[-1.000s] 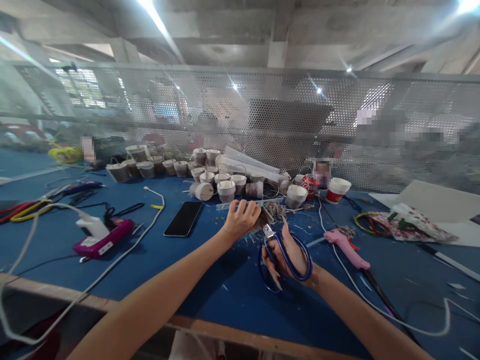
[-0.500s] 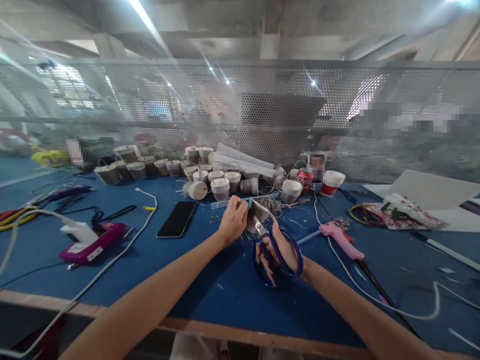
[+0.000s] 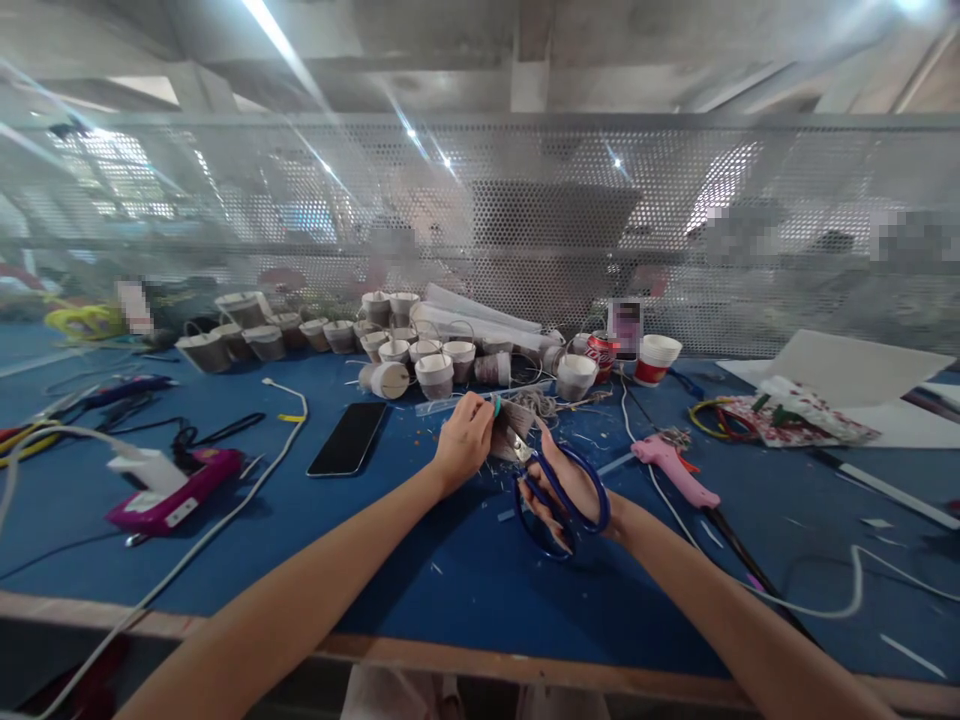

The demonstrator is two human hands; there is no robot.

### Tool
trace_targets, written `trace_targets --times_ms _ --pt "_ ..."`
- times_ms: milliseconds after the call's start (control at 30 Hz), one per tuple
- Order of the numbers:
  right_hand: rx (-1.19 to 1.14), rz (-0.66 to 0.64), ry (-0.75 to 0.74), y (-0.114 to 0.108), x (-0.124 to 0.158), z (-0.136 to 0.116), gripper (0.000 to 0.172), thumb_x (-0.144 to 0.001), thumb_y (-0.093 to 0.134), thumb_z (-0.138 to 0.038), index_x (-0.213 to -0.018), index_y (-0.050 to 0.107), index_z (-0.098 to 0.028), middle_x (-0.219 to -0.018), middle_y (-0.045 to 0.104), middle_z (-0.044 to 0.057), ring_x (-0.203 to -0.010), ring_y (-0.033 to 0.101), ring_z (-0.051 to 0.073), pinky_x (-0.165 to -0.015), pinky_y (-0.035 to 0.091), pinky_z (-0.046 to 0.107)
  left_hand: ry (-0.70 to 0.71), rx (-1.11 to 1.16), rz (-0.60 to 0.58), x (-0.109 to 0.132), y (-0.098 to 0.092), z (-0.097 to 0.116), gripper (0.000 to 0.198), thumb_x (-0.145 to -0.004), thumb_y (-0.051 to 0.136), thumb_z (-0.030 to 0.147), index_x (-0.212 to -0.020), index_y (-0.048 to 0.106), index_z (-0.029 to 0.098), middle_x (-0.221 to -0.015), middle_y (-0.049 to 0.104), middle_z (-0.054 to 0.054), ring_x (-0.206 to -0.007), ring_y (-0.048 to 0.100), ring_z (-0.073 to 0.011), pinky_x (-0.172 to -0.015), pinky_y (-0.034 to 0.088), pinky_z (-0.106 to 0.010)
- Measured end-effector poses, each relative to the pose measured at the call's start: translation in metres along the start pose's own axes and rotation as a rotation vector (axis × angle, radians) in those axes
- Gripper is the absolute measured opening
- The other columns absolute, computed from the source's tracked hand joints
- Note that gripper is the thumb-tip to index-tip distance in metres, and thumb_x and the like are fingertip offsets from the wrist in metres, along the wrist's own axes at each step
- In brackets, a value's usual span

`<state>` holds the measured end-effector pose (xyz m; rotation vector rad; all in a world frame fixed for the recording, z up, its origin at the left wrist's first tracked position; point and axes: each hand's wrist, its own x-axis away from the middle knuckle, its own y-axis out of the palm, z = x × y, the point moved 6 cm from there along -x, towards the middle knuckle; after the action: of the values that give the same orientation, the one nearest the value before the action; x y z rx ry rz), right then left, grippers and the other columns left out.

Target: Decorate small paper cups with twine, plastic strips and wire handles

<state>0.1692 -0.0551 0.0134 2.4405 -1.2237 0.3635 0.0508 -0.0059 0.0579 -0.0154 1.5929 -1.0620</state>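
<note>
Blue-handled scissors (image 3: 523,452) sit just right of centre in my feed, their blades angled up and left against a greyish fibrous piece (image 3: 517,417). I have the right hand (image 3: 571,482) gripping them, fingers curled through the spread handle loops. With the left hand (image 3: 465,440), just left of the blades, I hold the greyish piece in bent, closed fingers; a teal bit shows at the fingertips. I cannot tell whether the blades bite into the material, as the fingers partly hide it. Just beyond, near mid-frame, I see a tangle of twine (image 3: 541,402), and behind it a cluster of small pale-rimmed pots (image 3: 435,376). Left of centre, a black phone (image 3: 346,440) lies flat on the blue table (image 3: 465,600), with a magenta power strip (image 3: 176,495) farther toward the left edge. Right of the hands, I see a pink glue gun (image 3: 679,472) lying near a white cable.
</note>
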Motion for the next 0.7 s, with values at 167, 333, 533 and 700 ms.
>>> trace_targets --times_ms 167,333,533,700 --pt "0.018 0.023 -0.031 0.002 0.000 -0.003 0.076 -0.074 0.006 -0.075 -0.054 0.048 -0.014 -0.033 0.042 -0.002 -0.023 0.038 0.007 -0.023 0.036 0.019 0.040 -0.070 0.016 -0.001 -0.005 0.005 0.018 -0.087 0.034 0.014 -0.075 0.048 0.017 -0.080 0.046 -0.005 -0.077 0.045 -0.0143 -0.068 0.044 -0.025" --pt "0.085 0.011 -0.045 -0.001 -0.002 -0.003 0.071 -0.072 0.012 -0.077 -0.048 0.042 -0.017 -0.031 0.037 -0.004 -0.021 0.032 0.006 -0.020 0.031 0.019 0.065 -0.150 -0.057 -0.001 -0.003 0.006 0.019 -0.088 0.033 0.014 -0.077 0.049 0.017 -0.082 0.048 -0.005 -0.077 0.048 -0.0140 -0.062 0.044 -0.022" --pt "0.083 -0.029 -0.052 -0.007 -0.005 0.000 0.073 -0.074 0.014 -0.076 -0.049 0.045 -0.016 -0.031 0.039 -0.003 -0.021 0.035 0.007 -0.021 0.030 0.018 0.084 -0.252 -0.183 -0.002 0.001 0.005 0.018 -0.086 0.035 0.013 -0.081 0.051 0.016 -0.084 0.051 -0.006 -0.084 0.048 -0.0167 -0.065 0.046 -0.024" --pt "0.048 -0.051 -0.025 -0.008 -0.003 0.000 0.076 -0.076 0.010 -0.074 -0.056 0.051 -0.013 -0.035 0.047 0.000 -0.026 0.043 0.009 -0.026 0.035 0.019 0.173 -0.262 -0.269 -0.003 0.004 0.014 0.018 -0.086 0.036 0.013 -0.083 0.053 0.017 -0.081 0.051 -0.006 -0.083 0.047 -0.0176 -0.066 0.047 -0.025"
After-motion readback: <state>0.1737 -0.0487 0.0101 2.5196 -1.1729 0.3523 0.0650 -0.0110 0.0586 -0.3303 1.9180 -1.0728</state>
